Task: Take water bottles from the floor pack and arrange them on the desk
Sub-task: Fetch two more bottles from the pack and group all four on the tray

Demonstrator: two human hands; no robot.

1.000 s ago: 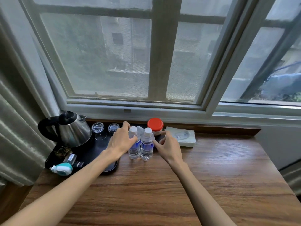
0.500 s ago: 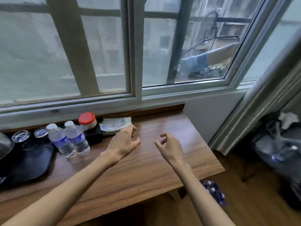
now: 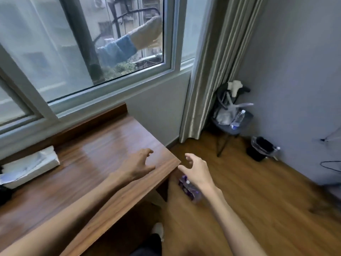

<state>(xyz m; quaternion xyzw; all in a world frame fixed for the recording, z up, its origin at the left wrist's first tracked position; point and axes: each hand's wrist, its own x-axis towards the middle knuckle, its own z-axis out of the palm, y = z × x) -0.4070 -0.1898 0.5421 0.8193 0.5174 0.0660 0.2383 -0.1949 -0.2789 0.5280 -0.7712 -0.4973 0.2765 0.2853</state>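
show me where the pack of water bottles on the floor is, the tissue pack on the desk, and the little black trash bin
Pack of water bottles [image 3: 191, 191]: head view, purple wrap below the right wrist.
Tissue pack [image 3: 31, 166]: head view, middle of its white top.
Black trash bin [image 3: 260, 149]: head view, on its dark side wall.

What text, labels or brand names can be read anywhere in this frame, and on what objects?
None can be read.
Floor pack: purple wrap, print blurred by motion.
Bottle on the chair: blue label, too small to read.
Tissue box on the desk: faint pattern, no legible words.
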